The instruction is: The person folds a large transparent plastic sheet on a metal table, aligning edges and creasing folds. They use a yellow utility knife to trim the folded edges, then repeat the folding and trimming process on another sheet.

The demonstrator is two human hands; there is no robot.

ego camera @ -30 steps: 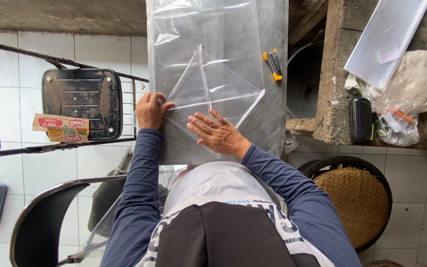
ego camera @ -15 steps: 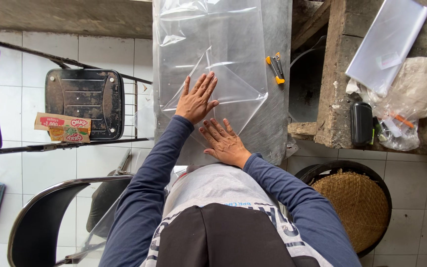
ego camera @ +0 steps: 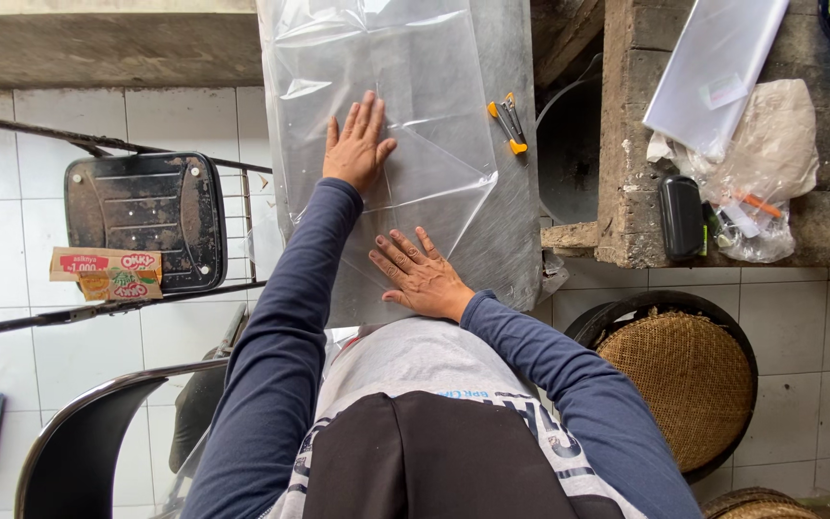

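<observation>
A wide sheet of clear plastic film (ego camera: 377, 106) is seen from above, spread over a grey metal worktop (ego camera: 511, 221) that runs away from the person. A fold crease is visible running across the film between the two hands.

To the right, a rough wooden bench (ego camera: 626, 144) is loaded with a flat stack of clear plastic bags (ego camera: 713, 67), a crumpled plastic bag (ego camera: 770, 163) and a small black case (ego camera: 681, 217). Below it, on the white tiled floor, a round woven basket (ego camera: 689, 384) is set inside a dark ring. To the left, a black metal chair (ego camera: 146, 221) is seen, with a small printed carton (ego camera: 106, 273) resting on its edge.

The left hand (ego camera: 357, 146) is stretched forward and laid flat on the film, palm down, fingers open and held close together, nothing gripped. The right hand (ego camera: 420, 274) is pressed flat on the film nearer the body, fingers spread open, nothing held.

A small tool with orange handles (ego camera: 508, 123) is lying on the worktop just beside the film's right edge, well apart from both hands.
</observation>
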